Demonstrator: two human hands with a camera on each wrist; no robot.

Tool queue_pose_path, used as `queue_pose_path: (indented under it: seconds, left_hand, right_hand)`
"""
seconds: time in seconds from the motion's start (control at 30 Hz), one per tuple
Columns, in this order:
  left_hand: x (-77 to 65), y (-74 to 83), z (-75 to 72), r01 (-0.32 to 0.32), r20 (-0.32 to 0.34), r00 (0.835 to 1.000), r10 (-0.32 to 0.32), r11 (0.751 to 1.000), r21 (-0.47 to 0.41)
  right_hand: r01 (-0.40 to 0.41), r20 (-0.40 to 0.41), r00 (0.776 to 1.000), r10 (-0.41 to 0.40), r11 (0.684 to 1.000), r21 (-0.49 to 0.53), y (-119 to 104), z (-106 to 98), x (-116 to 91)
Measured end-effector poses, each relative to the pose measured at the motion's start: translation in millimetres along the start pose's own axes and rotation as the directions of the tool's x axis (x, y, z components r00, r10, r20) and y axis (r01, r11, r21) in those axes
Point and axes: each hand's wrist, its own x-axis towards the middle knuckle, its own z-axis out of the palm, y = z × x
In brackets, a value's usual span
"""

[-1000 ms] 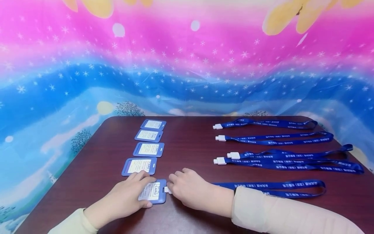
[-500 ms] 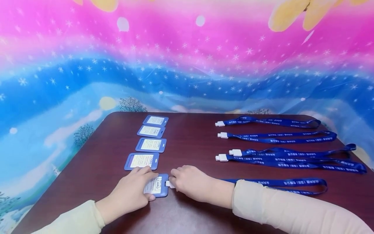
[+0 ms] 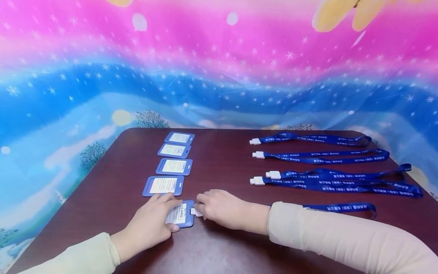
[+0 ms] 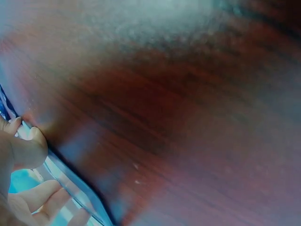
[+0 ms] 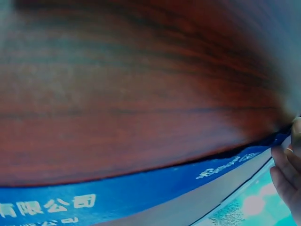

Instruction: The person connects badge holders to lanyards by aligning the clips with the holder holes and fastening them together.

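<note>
In the head view my left hand [image 3: 147, 222] holds a blue ID badge holder [image 3: 189, 217] flat on the table, thumb at its near edge and fingers over its far side. A printed card shows inside it. My right hand [image 3: 229, 211] pinches the white clip [image 3: 196, 212] of a blue lanyard [image 3: 345, 207] at the holder's slotted end. Whether the clip passes through the slot cannot be told. The lanyard's strap runs right, partly behind the right forearm. The left wrist view shows the holder's edge [image 4: 82, 190] under the fingers; the right wrist view shows the printed strap [image 5: 136, 197].
Several more blue badge holders [image 3: 162, 185] lie in a column at the left of the dark wooden table [image 3: 219, 152]. Several blue lanyards with white clips [image 3: 257, 181] stretch out at the right, two of them overlapping. A colourful cloth [image 3: 219, 76] hangs behind the table.
The head view has shifted slightly. Both hands keep their hold on the badge holder and the clip, and the forearm now covers more of the lanyard's strap.
</note>
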Motion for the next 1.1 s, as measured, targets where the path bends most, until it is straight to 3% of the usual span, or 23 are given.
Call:
queue_pose_path:
  seconds: [0.37,0.6,0.73,0.9,1.1]
  left_hand:
    - [1.8,0.0,-3.9,-0.005,-0.019,1.000,0.005,1.000,0.001]
    - [1.1,-1.5,-9.2,-0.006,0.085,0.996,0.007,1.000,-0.013]
    - [1.5,1.6,-12.7,-0.084,0.124,0.989,0.077,0.995,0.053]
    - [7.5,6.6,-15.3,-0.175,0.053,0.984,0.169,0.973,0.149]
    - [18.9,4.6,-20.0,-0.162,-0.031,0.985,0.170,0.971,0.178]
  right_hand:
    - [-0.019,0.001,1.000,0.019,1.000,0.007,-0.6,-3.7,3.0]
    - [0.026,0.039,0.999,-0.024,0.999,-0.037,-7.3,-10.4,1.7]
    - [0.034,0.041,0.999,-0.031,0.996,-0.084,-13.4,-13.4,-5.6]
    - [-0.011,0.011,1.000,0.013,0.994,-0.105,-12.3,-14.2,-15.7]
    - [-0.087,0.009,0.996,0.087,0.996,0.003,0.1,-21.1,-28.0]
